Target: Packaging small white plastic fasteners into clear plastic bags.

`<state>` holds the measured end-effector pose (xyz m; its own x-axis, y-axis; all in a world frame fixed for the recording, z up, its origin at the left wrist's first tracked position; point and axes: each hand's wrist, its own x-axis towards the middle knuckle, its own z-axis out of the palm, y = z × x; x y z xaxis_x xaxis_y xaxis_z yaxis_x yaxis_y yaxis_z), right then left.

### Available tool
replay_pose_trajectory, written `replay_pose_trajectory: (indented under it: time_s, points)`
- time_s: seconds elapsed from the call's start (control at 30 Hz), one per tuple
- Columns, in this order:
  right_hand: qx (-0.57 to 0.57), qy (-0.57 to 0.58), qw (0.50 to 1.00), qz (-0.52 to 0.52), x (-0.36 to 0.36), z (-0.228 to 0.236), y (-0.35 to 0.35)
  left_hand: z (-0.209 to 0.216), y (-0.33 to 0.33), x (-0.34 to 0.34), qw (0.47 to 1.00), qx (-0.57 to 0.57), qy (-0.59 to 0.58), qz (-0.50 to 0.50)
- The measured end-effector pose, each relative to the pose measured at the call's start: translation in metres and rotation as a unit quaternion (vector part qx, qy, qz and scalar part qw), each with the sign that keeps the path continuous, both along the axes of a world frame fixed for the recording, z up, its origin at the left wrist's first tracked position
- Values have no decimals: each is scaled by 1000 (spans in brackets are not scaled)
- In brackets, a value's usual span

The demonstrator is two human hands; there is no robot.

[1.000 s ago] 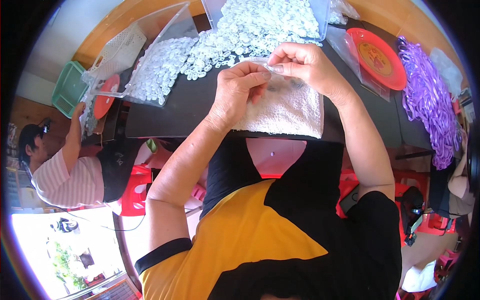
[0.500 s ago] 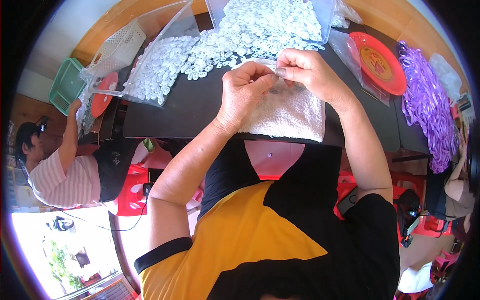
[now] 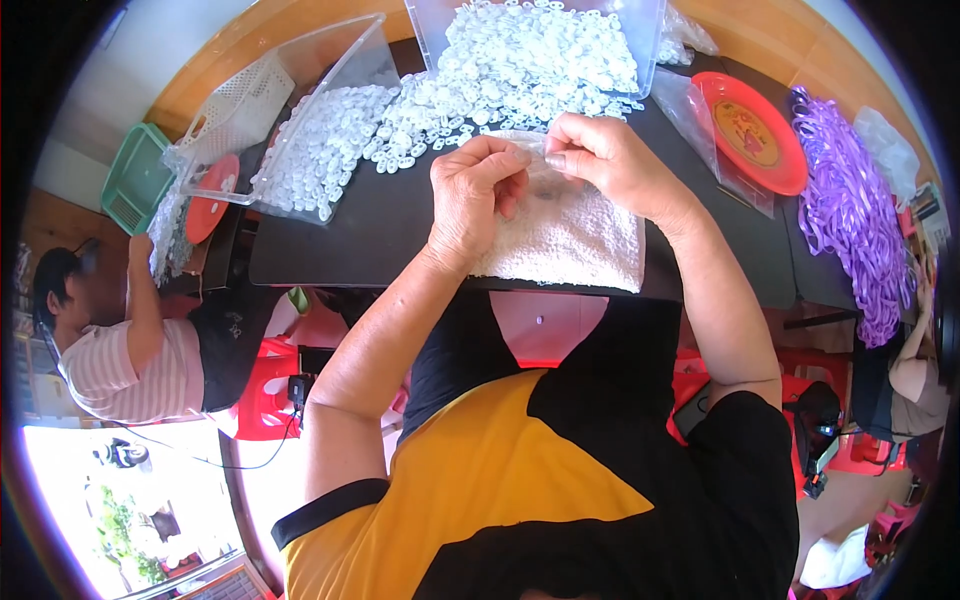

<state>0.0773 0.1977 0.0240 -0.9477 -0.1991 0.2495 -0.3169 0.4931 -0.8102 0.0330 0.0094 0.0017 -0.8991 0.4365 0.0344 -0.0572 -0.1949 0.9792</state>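
My left hand (image 3: 472,195) and my right hand (image 3: 612,165) are raised close together over a white towel (image 3: 590,245) at the near edge of the dark table. Thumb and forefinger of each hand are pressed together in a pinch, with a small gap between the two hands. Whatever they hold is too small to make out. Something clear, like thin plastic, lies on the towel's far part, partly hidden by my hands. Just beyond is a heap of small whitish plastic pieces (image 3: 425,115), oval with holes.
A clear bin (image 3: 650,50) and a tipped clear bin (image 3: 345,55) hold more pieces. On the right are a red plate (image 3: 800,172), a plastic bag (image 3: 685,105) and purple ribbons (image 3: 850,215). At left, a person (image 3: 130,350) reaches toward a green basket (image 3: 135,180).
My hands have drawn slightly apart, the left one shifting left. The pinched fingers remain closed. The person at left has lowered their arm a little.
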Motion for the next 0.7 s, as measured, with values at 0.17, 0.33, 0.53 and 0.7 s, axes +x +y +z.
replay_pose_trajectory:
  time_s: [0.17,0.33,0.53,0.7]
  points:
    - [113,74,991,-9,-1,-4,-3,-1,-1,-3,999,29,-25,-9]
    - [-31,133,991,-7,-1,-1,-11,-2,-1,-2,1000,19,-17,-16]
    - [-96,94,991,4,-1,-5,-17,-5,-6,-5,997,41,-30,-58]
    - [-124,73,990,0,-2,-5,-16,-4,-8,-5,990,92,-63,-83]
